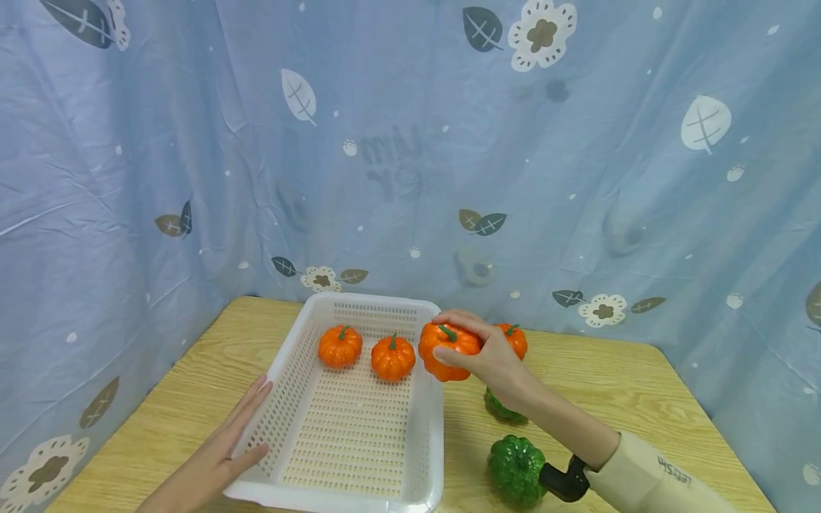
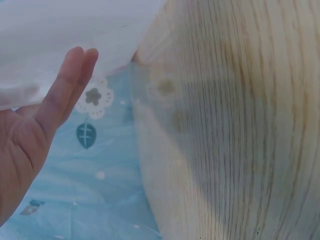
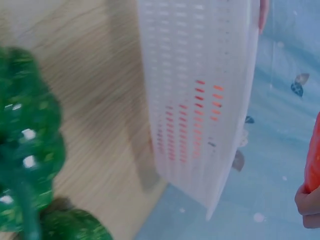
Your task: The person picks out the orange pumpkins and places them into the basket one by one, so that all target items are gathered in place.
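Observation:
My right hand (image 1: pixel 490 360) grips an orange pumpkin (image 1: pixel 442 349) with a green stem, just above the right rim of a white plastic basket (image 1: pixel 435 442). In the right wrist view, the held pumpkin (image 3: pixel 314 155) shows only at the right edge. Two orange pumpkins, one at left (image 1: pixel 340 347) and one at centre (image 1: pixel 393 358), sit on the basket's floor toward its far end. My left hand (image 1: pixel 227 445) rests along the basket's left side with fingers straight. In the left wrist view, the left hand (image 2: pixel 55 107) lies beside the white basket wall (image 2: pixel 115 30).
Right of the basket, on the wooden table (image 1: pixel 616 385), stand another orange pumpkin (image 1: pixel 515 340), partly hidden by my right hand, and two green pumpkins, a far one (image 1: pixel 502 410) and a near one (image 1: pixel 515 467). A blue patterned curtain (image 1: pixel 410 157) hangs behind and at both sides.

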Available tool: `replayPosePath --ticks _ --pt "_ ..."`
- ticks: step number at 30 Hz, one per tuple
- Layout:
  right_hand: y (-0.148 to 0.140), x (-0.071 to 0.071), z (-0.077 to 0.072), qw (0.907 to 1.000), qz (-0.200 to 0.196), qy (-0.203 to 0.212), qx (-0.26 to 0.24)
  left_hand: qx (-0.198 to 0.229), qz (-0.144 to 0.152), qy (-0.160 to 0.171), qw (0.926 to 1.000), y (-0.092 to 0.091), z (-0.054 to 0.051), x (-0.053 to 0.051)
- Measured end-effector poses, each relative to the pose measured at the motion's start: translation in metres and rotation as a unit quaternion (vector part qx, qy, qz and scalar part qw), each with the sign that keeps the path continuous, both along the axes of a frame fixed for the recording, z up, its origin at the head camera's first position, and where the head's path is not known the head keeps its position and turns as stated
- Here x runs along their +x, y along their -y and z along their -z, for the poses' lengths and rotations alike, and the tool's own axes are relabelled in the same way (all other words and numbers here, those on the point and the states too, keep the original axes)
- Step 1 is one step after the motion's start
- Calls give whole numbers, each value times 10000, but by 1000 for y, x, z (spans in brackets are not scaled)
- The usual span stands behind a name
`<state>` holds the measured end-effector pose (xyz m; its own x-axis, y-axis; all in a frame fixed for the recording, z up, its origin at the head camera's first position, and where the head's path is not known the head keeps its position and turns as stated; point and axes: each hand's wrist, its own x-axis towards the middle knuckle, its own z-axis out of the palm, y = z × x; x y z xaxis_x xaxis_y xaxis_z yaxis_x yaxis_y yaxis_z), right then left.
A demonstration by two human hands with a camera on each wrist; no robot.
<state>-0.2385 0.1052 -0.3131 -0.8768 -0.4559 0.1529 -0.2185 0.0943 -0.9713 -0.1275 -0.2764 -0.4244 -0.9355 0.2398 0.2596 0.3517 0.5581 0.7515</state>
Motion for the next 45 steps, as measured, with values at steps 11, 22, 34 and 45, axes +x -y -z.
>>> replayPosePath --ticks 11,22,34,45 --pt "18 -9 -18 9990 -270 319 -154 -53 -99 74 9999 -1 -4 0" --pt "41 -13 -35 9981 -399 438 -195 -161 -92 -204 9996 -3 -6 2" --pt "83 -16 -43 9944 -631 616 -588 -141 -19 -247 9996 -4 -6 2" --pt "116 -15 -38 9904 -904 737 -743 -94 61 -442 9990 -4 -4 3"
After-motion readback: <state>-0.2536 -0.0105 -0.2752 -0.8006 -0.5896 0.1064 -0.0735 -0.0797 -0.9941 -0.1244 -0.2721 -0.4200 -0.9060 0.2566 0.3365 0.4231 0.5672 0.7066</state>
